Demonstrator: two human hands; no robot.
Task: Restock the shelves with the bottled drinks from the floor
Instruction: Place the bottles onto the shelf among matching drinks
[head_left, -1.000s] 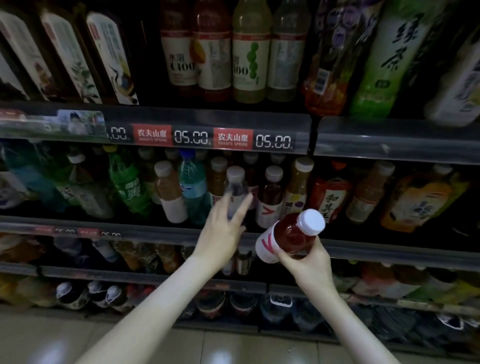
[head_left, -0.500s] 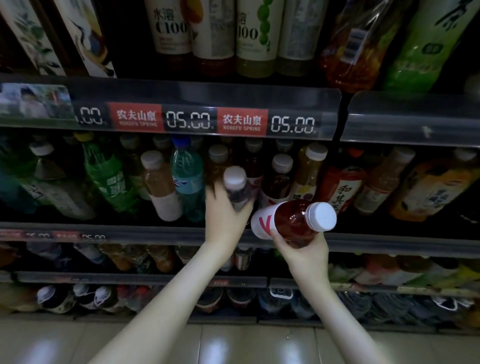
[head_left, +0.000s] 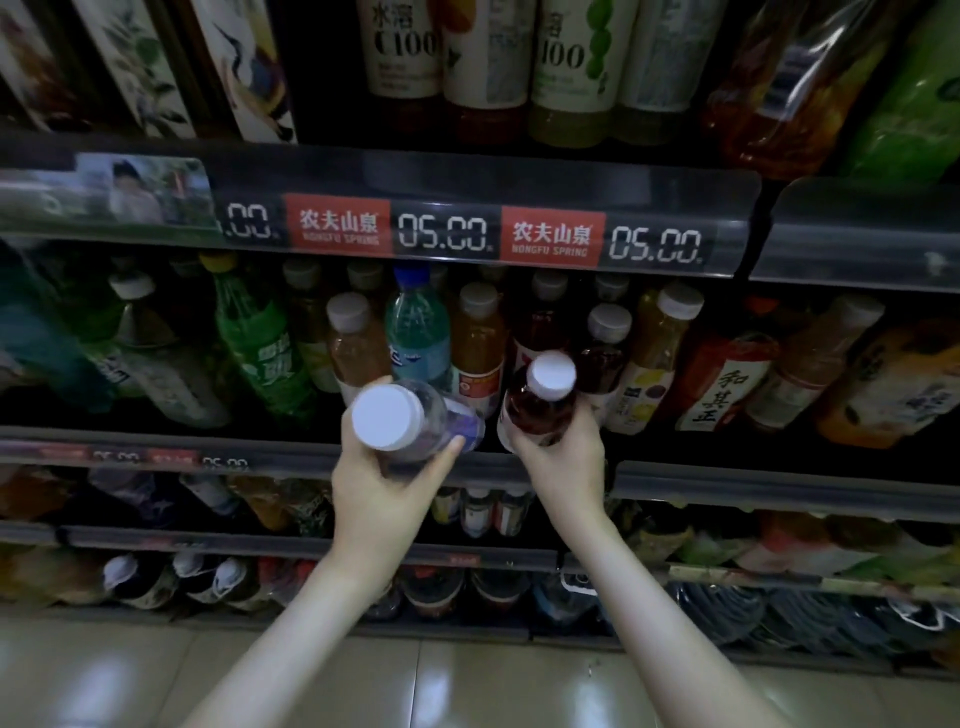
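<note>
**Restocking, mid-step.** The left hand (head_left: 384, 483) is gripping a clear bottle (head_left: 441, 428) just in front of the middle shelf (head_left: 727, 480) — fingers and thumb curling round its body, white cap (head_left: 387, 418) tipping toward the camera. The right hand (head_left: 563, 462) is holding a red bottle (head_left: 537, 413) from below at the shelf's front edge, fingers wrapping its lower half and the bottle standing nearly upright.

**Progress:** the shelf is looking close to full, yet neither held bottle is standing on it. The red one is judged to be going in next, probably where the clear one stood. Floor stock is not showing, so what is left cannot be told.

**Against the earlier frames:** the left hand was first reaching with fingers spread, then clasping the clear bottle upright in its row — now it is drawing it out. The red bottle, then tilting to the right, is now turning upright and nearing the shelf.
</note>
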